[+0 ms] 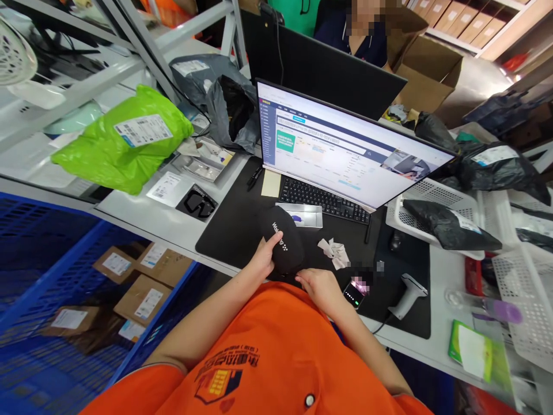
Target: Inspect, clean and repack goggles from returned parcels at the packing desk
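Observation:
My left hand (pixel 266 252) is wrapped around a black oval case (pixel 288 229) with white lettering, its thumb lying over the print. The case is tilted, close to my body above the desk's front edge. At its lower end my right hand (pixel 317 286) has its fingers pressed together on the rim; what exactly they pinch is too small to tell. Just behind the case lies an open white box (pixel 309 215) with a small purple item inside. Crumpled pale paper (pixel 334 253) and a lit phone (pixel 356 291) are near my right hand.
A monitor (pixel 337 150) and keyboard (pixel 328 199) stand behind the black mat (pixel 233 230). A corded barcode scanner (pixel 407 297) lies right. Left are a green parcel (pixel 129 138) and a blue crate (pixel 26 248) of boxes. White baskets (pixel 432 202) line the right; another person (pixel 354 40) sits opposite.

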`<state>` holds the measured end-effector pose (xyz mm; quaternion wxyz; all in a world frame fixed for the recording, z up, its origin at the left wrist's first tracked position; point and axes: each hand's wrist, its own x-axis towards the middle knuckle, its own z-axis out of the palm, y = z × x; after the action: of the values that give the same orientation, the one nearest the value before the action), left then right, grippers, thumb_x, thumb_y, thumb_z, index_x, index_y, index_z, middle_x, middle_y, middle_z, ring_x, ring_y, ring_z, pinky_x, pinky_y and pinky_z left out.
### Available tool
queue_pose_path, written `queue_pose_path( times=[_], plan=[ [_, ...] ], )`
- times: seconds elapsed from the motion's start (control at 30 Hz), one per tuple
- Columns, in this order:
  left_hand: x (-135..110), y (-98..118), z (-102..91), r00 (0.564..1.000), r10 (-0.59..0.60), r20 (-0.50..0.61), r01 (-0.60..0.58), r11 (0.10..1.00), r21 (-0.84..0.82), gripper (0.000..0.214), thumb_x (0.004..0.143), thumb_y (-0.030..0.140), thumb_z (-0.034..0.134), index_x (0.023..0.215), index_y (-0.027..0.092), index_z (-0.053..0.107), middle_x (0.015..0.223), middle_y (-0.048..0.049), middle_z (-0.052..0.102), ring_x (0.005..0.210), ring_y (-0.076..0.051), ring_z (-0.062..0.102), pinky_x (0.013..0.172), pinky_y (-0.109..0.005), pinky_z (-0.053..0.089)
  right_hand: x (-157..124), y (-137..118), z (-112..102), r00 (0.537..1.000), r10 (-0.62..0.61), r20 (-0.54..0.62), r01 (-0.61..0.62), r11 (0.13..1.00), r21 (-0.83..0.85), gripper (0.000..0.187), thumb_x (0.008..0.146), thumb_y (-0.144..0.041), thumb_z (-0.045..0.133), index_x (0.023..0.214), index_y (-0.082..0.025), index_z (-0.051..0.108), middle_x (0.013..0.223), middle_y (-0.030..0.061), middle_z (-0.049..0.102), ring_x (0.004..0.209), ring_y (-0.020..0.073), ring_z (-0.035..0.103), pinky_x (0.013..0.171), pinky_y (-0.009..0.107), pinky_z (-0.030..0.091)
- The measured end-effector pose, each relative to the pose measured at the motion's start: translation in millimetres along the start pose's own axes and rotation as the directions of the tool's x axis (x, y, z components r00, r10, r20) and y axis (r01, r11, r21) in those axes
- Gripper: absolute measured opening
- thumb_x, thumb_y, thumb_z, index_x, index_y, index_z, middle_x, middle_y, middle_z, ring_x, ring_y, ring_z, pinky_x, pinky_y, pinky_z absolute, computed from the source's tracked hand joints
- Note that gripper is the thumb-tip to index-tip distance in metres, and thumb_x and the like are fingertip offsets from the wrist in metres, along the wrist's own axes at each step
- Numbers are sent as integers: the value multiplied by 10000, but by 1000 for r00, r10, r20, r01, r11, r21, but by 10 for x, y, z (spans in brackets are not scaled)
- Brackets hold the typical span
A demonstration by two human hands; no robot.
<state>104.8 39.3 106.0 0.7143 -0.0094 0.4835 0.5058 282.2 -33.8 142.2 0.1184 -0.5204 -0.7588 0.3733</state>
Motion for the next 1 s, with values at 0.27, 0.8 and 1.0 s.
queue_pose_path(
  times=[0.27,0.8,1.0],
  plan=[
    [-235,64,-8,979,-202,-40,202,979,-14,144,864,240,691,918,106,698,722,-71,747,644,-201,728,784,-338,637,-152,-45,-493,986,-159,49,152,981,117,315,1021,-298,507,755,-218,655,706,1,671,663,149,612,640,259,385],
    [-351,178,117,935,-322,146,316,947,63,361,885,360,700,1127,93,693,1006,-134,784,973,-280,754,994,-422,580,222,-108,-789,900,0,-437,165,926,341,348,1026,-369,507,742,-206,624,613,-26,542,599,137,536,598,265,387],
    [-345,162,181,914,-335,229,316,942,113,468,903,471,656,1177,92,674,1073,-145,774,1042,-298,738,1035,-452,553,205,-290,-832,702,41,-711,170,960,223,311,1031,-335,472,803,-217,648,667,-10,599,669,159,583,681,288,432]
  ],
)
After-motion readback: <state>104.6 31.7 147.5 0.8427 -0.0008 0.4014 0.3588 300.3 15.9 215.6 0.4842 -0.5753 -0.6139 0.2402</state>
